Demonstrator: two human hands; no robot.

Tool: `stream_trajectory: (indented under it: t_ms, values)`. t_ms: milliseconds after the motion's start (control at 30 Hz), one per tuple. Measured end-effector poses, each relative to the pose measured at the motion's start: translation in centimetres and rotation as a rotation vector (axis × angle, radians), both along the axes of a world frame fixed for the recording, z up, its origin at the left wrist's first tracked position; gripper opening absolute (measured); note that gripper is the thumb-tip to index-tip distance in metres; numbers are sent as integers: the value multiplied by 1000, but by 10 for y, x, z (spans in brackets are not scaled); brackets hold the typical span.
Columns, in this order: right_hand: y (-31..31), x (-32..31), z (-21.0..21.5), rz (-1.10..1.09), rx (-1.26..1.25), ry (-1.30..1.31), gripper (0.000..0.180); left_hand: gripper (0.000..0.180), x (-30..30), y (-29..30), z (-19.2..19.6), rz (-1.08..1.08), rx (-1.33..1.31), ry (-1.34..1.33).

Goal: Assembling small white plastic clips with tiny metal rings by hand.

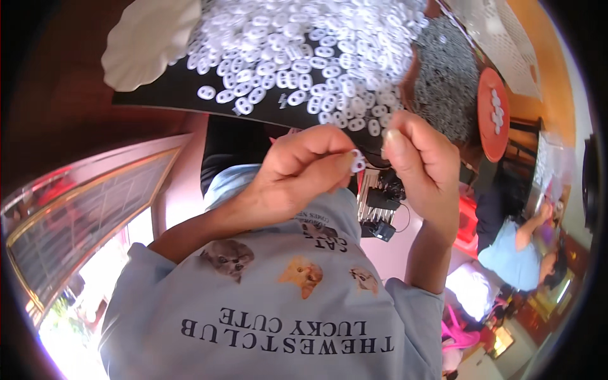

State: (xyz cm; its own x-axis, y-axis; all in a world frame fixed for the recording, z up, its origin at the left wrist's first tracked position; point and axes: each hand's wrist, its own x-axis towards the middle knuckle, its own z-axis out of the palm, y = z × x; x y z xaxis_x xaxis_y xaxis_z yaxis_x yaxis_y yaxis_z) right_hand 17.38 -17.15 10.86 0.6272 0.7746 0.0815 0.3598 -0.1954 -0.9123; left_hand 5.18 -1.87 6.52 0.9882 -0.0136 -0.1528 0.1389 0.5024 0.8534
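Observation:
My left hand (pixel 301 168) is closed in a pinch on a small white plastic piece with two holes (pixel 358 161), held in front of my chest. Just to its right, my right hand (pixel 423 158) has thumb and forefinger pressed together. Whatever lies between those fingertips is too small to make out. Beyond both hands, a large heap of the same white oval two-hole pieces (pixel 297 38) covers the dark tabletop (pixel 171 88). A heap of tiny grey metal parts (pixel 443 76) lies to the right of it.
A white scalloped dish (pixel 149 44) sits at the far left of the table. On the right is a red-orange plate (pixel 487 136) with several white pieces. Another person (pixel 516 253) is farther off at the right. Black devices (pixel 380 229) are visible below the table edge.

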Motion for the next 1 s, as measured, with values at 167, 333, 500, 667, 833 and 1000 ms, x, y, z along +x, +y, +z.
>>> stream_trajectory:
  t_ms: [167,333,500,667,833,1000]
  values:
    - [3,-4,-3,125,-6,20,24,10,-9,3,0,6,-36,-8]
    - [10,-10,-2,189,-15,43,27,8,-16,3,-1,-26,-84,-31]
    - [12,-13,0,224,-59,31,29,8,-21,4,-2,-18,-90,-42]
    - [13,-13,2,225,-93,66,28,8,-23,3,-4,-14,-88,-60]
    - [16,-16,-1,224,-80,43,28,9,-23,3,-4,-17,-77,-52]
    - [21,-22,-1,214,-126,63,29,12,-24,-3,-11,33,-107,-83]
